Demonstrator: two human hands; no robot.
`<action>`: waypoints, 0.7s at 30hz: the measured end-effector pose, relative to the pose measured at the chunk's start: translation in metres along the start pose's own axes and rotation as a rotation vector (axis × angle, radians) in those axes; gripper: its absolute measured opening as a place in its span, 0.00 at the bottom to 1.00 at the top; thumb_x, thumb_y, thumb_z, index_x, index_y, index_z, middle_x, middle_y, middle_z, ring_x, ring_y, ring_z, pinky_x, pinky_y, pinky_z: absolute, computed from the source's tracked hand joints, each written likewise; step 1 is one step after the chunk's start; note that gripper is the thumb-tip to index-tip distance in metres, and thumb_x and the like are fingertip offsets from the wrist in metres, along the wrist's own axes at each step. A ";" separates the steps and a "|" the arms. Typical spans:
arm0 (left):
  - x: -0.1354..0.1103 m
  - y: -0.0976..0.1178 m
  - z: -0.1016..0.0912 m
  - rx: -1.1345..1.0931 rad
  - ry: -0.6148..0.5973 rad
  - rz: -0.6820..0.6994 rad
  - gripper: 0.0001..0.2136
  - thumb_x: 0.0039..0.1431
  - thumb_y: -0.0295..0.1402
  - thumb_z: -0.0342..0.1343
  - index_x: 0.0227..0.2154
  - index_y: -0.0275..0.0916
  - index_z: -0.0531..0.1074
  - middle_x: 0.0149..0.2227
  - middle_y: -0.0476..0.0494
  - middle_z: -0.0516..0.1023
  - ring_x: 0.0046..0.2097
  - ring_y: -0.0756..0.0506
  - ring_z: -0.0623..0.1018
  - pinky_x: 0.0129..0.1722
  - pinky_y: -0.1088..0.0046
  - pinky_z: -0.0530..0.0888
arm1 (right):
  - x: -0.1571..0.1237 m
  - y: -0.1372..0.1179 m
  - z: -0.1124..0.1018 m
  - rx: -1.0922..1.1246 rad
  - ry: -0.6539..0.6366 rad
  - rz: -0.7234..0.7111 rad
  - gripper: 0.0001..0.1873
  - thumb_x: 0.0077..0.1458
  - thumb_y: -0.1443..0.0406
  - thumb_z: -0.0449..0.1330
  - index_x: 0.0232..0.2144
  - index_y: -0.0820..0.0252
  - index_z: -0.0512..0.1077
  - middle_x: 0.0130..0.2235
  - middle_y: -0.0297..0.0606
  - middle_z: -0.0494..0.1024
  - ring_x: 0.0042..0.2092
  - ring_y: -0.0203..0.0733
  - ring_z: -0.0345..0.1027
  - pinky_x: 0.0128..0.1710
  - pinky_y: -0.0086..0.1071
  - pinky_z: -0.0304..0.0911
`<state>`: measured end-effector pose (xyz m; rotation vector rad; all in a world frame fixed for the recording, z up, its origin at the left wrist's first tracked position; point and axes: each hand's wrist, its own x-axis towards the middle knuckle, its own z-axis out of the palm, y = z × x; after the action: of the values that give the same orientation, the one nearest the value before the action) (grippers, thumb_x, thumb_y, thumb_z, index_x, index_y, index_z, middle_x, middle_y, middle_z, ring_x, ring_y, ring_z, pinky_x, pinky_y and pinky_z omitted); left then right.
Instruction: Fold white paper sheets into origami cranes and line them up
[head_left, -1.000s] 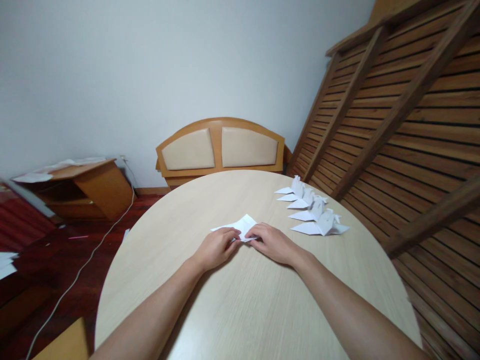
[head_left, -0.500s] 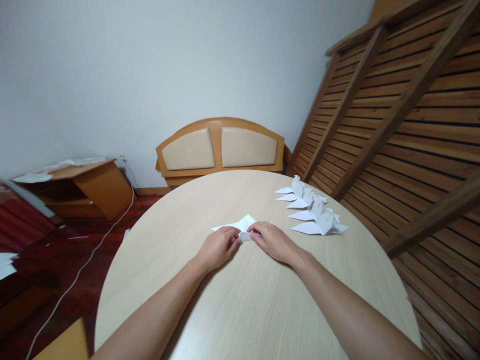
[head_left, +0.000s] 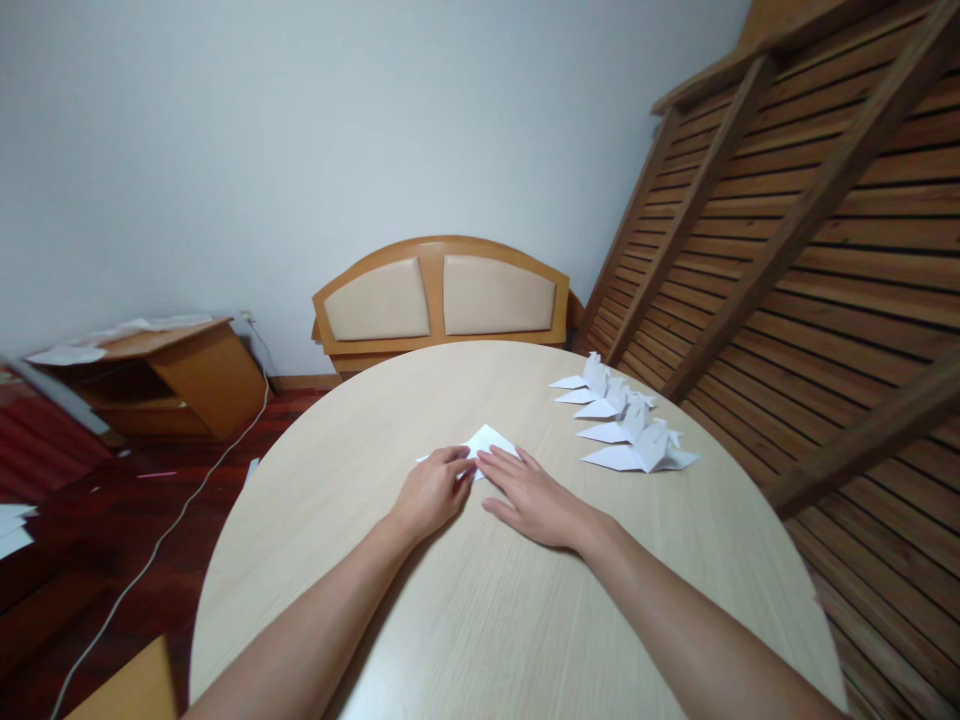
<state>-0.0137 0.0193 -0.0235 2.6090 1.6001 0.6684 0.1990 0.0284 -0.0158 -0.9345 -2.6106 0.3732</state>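
Observation:
A small folded sheet of white paper (head_left: 487, 436) lies on the round table (head_left: 450, 610), its far corner pointing away from me. My left hand (head_left: 433, 492) grips the paper's left part, thumb and fingers drawn together at its near edge. Flat across the right part rests my right hand (head_left: 531, 497), its fingers stretched out and the thumb apart on the tabletop. Both hands cover much of the sheet, so its lower folds are partly hidden. To the right stand several folded paper birds (head_left: 641, 445) in a row.
Beyond the table is a padded headboard (head_left: 435, 298) against the wall. Slatted wooden panels (head_left: 810, 230) lean along the right side. At left, a low wooden cabinet (head_left: 202, 385) carries papers, and a white cable (head_left: 169, 535) runs over the dark floor.
My right hand has gone from pinching the near edge to lying flat on the paper with fingers extended. The near flap looks pressed down. My left hand has barely moved.

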 end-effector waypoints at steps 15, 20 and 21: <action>0.000 0.002 -0.003 0.013 -0.011 -0.029 0.14 0.68 0.37 0.48 0.47 0.43 0.77 0.55 0.42 0.76 0.54 0.41 0.77 0.55 0.61 0.74 | -0.005 0.000 -0.005 -0.086 -0.089 0.301 0.38 0.65 0.47 0.46 0.67 0.66 0.55 0.69 0.53 0.52 0.70 0.58 0.43 0.66 0.56 0.41; 0.000 0.001 -0.001 -0.041 0.022 -0.012 0.12 0.66 0.36 0.50 0.43 0.39 0.76 0.54 0.38 0.77 0.55 0.40 0.76 0.55 0.60 0.73 | 0.000 -0.003 -0.018 -0.165 0.096 0.159 0.18 0.66 0.56 0.52 0.37 0.59 0.79 0.41 0.49 0.80 0.48 0.53 0.72 0.52 0.46 0.61; 0.000 0.001 -0.001 -0.045 0.028 -0.008 0.11 0.66 0.36 0.50 0.43 0.39 0.76 0.54 0.38 0.77 0.55 0.40 0.75 0.56 0.60 0.72 | 0.001 -0.005 -0.020 -0.158 0.111 0.153 0.19 0.65 0.57 0.53 0.32 0.58 0.79 0.36 0.47 0.80 0.43 0.51 0.73 0.48 0.42 0.63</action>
<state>-0.0135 0.0182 -0.0222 2.5716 1.5825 0.7343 0.2039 0.0280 0.0045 -1.1774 -2.5035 0.1489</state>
